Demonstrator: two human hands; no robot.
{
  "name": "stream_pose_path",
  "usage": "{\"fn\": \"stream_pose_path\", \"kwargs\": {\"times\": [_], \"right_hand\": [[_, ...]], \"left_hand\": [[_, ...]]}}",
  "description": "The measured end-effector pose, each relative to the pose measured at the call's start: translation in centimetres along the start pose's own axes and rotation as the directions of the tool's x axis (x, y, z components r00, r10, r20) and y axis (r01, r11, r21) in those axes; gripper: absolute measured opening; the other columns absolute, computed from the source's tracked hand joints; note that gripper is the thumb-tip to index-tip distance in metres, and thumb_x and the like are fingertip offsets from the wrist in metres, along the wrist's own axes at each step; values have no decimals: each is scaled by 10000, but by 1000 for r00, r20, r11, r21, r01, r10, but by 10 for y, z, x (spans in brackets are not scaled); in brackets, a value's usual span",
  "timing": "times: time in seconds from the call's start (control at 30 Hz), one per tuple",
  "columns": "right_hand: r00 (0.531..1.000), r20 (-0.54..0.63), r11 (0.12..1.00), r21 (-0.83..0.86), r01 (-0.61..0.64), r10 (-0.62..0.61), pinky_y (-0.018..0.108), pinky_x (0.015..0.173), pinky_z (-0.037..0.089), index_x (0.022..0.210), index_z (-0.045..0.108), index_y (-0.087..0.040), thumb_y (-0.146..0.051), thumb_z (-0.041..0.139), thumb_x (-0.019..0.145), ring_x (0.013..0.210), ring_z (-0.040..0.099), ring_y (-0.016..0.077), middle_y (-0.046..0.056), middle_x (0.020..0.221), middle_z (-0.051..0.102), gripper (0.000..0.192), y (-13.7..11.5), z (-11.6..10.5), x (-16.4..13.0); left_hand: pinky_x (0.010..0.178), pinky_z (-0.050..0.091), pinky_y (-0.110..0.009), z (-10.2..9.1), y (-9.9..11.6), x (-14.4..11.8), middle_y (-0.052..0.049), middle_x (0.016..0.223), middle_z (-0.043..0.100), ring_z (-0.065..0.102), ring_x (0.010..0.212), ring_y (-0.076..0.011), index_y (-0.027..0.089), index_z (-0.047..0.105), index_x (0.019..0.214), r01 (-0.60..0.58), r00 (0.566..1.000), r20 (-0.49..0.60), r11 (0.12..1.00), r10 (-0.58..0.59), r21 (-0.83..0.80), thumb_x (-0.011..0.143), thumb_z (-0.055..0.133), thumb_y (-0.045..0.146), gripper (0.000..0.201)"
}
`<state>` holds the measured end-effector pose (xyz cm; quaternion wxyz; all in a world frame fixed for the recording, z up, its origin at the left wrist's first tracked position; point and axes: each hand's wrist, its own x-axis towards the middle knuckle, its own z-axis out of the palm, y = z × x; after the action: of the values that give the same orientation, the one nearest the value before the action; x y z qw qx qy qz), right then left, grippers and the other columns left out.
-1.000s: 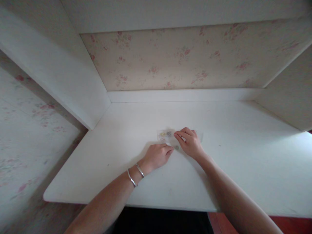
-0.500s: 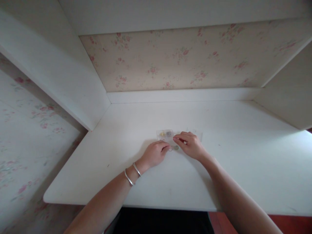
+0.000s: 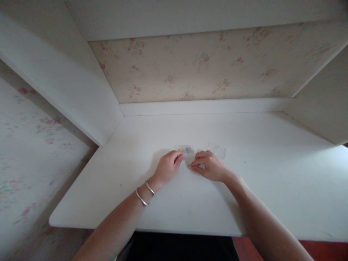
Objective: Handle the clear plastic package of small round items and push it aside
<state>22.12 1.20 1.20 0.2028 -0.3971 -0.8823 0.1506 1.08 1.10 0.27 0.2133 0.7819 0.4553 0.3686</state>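
Note:
A small clear plastic box lies on the white desk, with tiny gold and silver pieces in its compartments. My left hand, with two silver bangles on the wrist, has its fingertips pinched together at the box's near left side; whatever is between them is too small to make out. To the right, my right hand pinches thumb and forefinger close to the desk, just in front of the box. What it holds is hidden by the fingers.
A clear plastic lid-like piece lies behind my right hand. A tall white side panel bounds the desk at the left, and a floral-papered back wall rises behind it. A white shelf edge hangs above.
My left hand has moved up and left toward the box. My right hand has come down toward the desk, over the spot where a small round greenish piece showed before.

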Motion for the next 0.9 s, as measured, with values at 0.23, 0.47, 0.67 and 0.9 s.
{"fn": "stream_pose_path", "kwargs": {"times": [0.23,0.47,0.67,0.9], "right_hand": [[996,94,990,-138,16,-3,302,743,301,799,708,-270,-255,538,868,817,537,157,8,778,641,184,-6,3,2],[991,137,979,-205,19,9,292,739,277,805,663,-218,-199,467,904,830,502,151,26,831,604,221,-18,2,3],[995,99,981,-186,50,-32,306,726,292,788,637,-206,-209,447,912,803,494,162,40,822,587,227,-18,4,1],[985,-172,1000,16,-21,23,308,754,378,905,608,-195,-251,398,937,835,522,173,67,877,584,219,-12,7,6]], "left_hand": [[758,466,-260,3,-11,6,-43,905,673,610,825,-148,184,627,950,5,1000,-23,995,-3,97,920,439,279,212],[749,464,-249,6,-12,6,-39,932,689,618,830,-149,193,639,965,61,998,30,994,-64,85,932,402,290,258],[708,469,-239,5,-12,6,-43,951,693,623,812,-151,189,643,987,148,989,28,988,-149,36,920,410,305,269],[654,459,-223,4,-8,6,-27,858,696,614,726,-135,183,646,960,194,981,12,981,-194,-7,917,411,336,283]]}}
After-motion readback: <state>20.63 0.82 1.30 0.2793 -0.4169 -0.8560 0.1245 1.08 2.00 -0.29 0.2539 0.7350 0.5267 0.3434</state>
